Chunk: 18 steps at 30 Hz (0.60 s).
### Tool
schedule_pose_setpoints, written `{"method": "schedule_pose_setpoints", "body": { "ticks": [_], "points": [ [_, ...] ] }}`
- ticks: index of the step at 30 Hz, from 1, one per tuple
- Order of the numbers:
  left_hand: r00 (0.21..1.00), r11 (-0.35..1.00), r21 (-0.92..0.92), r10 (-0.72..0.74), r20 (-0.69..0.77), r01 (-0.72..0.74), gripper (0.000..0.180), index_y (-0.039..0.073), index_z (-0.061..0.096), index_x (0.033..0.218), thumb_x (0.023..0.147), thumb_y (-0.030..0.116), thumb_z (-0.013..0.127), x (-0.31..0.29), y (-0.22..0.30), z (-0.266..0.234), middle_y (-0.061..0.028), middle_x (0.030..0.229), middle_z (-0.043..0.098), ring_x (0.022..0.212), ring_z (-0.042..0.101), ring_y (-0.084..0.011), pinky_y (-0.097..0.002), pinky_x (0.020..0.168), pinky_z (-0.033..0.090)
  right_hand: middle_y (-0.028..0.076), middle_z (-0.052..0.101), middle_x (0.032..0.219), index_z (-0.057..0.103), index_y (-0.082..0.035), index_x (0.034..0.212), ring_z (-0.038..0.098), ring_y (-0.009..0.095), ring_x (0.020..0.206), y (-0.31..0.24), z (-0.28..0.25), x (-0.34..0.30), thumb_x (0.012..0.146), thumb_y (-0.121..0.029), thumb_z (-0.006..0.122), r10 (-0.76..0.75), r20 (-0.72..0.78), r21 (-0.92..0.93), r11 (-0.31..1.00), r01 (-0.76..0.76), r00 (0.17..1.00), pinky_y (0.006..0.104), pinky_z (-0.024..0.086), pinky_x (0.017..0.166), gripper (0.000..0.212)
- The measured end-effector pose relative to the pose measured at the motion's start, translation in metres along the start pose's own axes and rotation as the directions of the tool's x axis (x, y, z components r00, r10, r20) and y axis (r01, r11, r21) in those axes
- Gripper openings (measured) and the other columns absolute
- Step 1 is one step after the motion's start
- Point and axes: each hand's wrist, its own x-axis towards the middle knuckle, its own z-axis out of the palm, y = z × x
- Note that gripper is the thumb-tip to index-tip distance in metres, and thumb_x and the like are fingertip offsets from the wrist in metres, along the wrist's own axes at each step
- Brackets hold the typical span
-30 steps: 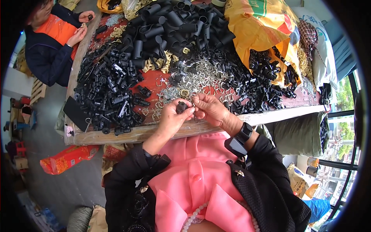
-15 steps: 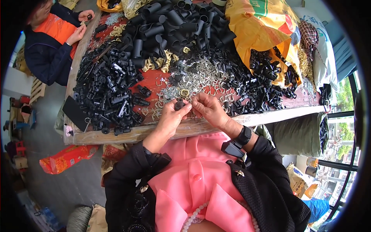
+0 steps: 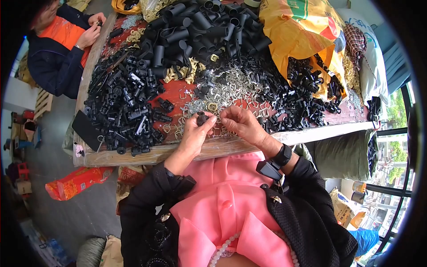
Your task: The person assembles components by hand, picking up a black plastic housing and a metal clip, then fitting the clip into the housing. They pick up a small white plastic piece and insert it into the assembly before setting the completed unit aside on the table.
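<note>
Above the table's near edge, my left hand (image 3: pixel 194 136) is closed round a small black plastic fitting (image 3: pixel 202 118), which sticks up between thumb and fingers. A short gap to the right of it, my right hand (image 3: pixel 243 123) has its thumb and forefinger drawn together. Whatever may be between those fingertips is too small to make out. Just beyond both hands spreads a heap of small silvery metal clips (image 3: pixel 235 84), with a brass-coloured ring (image 3: pixel 211 107) lying among them.
Black fittings (image 3: pixel 129 102) are piled on the left, small black parts (image 3: pixel 289 100) on the right. Black tubes (image 3: pixel 200 22) form a heap at the back. A yellow sack (image 3: pixel 302 31) spills parts. A dark flat phone-like slab (image 3: pixel 86 131) lies near-left. Another person (image 3: pixel 62 44) works at far left.
My right hand has drawn slightly away from my left, opening a gap between them. The black fitting has tilted and shifted slightly left. The other person's hands have come closer together.
</note>
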Motion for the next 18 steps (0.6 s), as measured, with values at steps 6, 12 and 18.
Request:
{"method": "schedule_pose_setpoints", "body": {
  "ticks": [6, 12, 18],
  "points": [
    [0.993, 0.994, 0.000, 0.111, 0.043, -0.111, 0.007, 0.005, 0.055, 0.078, 0.076, 0.010, 0.060, 0.001, -0.001, 0.001, 0.0031, 0.064, 0.049, 0.054, 0.042, -0.0036, -0.0173, 0.048, 0.037, -0.002, 0.048, 0.066, 0.051, -0.002, 0.082, 0.043, 0.004, 0.056, -0.012, -0.003, 0.000, 0.085, -0.020, 0.049, 0.088, 0.116, 0.044, 0.995, -0.094, 0.989, 0.0177, 0.037, 0.050, 0.019],
    [0.970, 0.959, 0.156, 0.220, 0.106, -0.235, 0.007, 0.003, 0.055, 0.081, 0.077, 0.009, 0.059, 0.001, -0.002, 0.000, 0.0019, 0.067, 0.051, 0.057, 0.045, -0.0044, -0.0175, 0.051, 0.038, -0.002, 0.047, 0.063, 0.052, -0.003, 0.079, 0.041, 0.004, 0.052, -0.008, -0.005, -0.001, 0.084, -0.019, 0.051, 0.116, 0.156, 0.153, 0.978, -0.140, 0.981, 0.0166, 0.034, 0.047, 0.017],
    [0.985, 0.981, 0.142, 0.110, 0.129, -0.128, 0.009, 0.003, 0.056, 0.085, 0.077, 0.008, 0.059, -0.001, 0.004, 0.001, 0.0020, 0.068, 0.051, 0.056, 0.045, -0.0044, -0.0178, 0.051, 0.038, -0.001, 0.048, 0.063, 0.053, -0.004, 0.078, 0.042, 0.005, 0.050, -0.009, -0.004, -0.001, 0.081, -0.016, 0.053, 0.204, 0.191, 0.408, 0.873, -0.267, 0.960, 0.0172, 0.033, 0.046, 0.013]
  ]
}}
